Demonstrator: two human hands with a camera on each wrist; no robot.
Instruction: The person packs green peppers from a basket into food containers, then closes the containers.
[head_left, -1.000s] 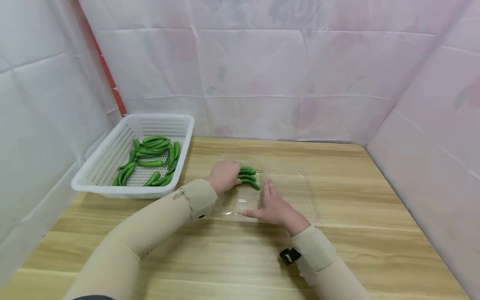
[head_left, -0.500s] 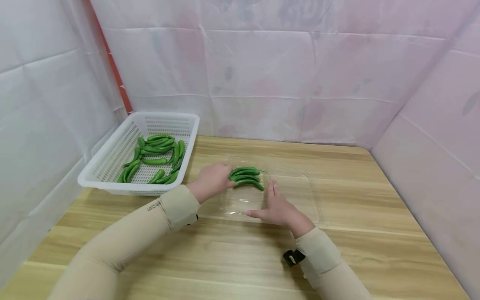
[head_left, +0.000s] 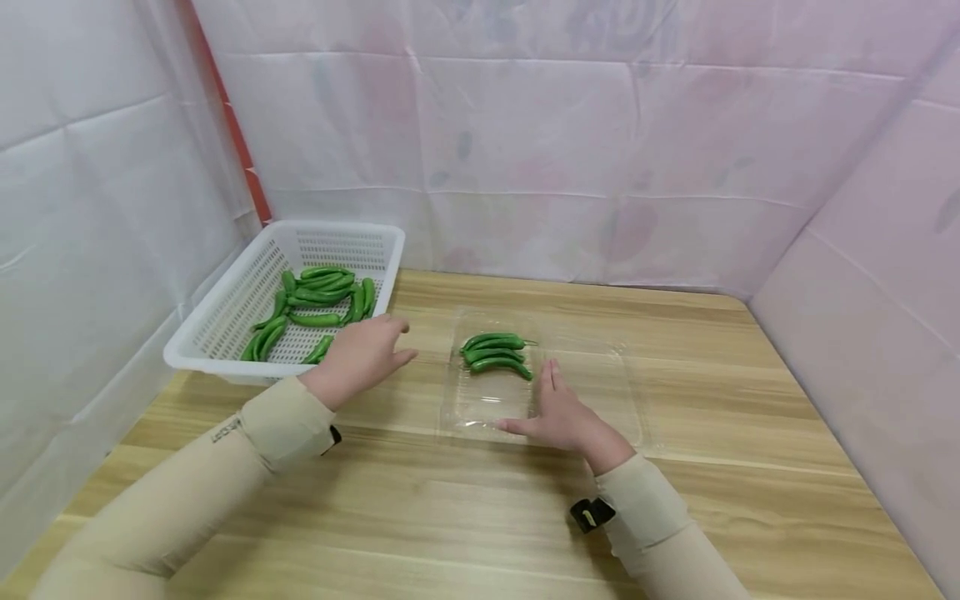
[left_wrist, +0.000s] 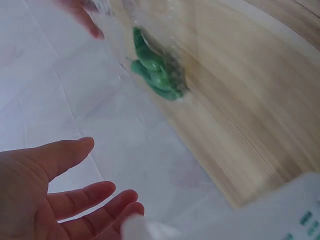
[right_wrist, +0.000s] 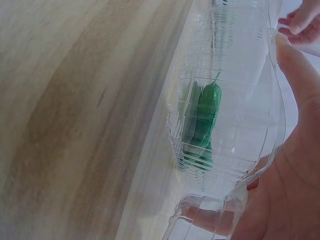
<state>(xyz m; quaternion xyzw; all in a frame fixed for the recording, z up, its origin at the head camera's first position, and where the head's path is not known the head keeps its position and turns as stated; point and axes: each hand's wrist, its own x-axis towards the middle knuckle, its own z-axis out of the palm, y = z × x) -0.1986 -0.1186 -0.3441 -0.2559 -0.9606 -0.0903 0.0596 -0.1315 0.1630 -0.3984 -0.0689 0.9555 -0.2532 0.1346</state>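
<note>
Several green chili peppers lie side by side in the far half of a clear plastic clamshell box, whose lid is folded open to the right. My right hand rests at the hinge side of the box, thumb along its near rim and fingers stretched toward the back. In the right wrist view the thumb touches the clear rim. My left hand holds nothing, over the right front edge of a white basket; its thumb and fingers are spread apart in the left wrist view.
The perforated basket stands at the left back of the wooden table with several more green chili peppers inside, some hidden by my left hand. White patterned sheets close off the back and both sides.
My left hand has let go of the chili peppers in the box and moved left to the basket's edge. The right hand stays at the box. The head view has shifted slightly.
</note>
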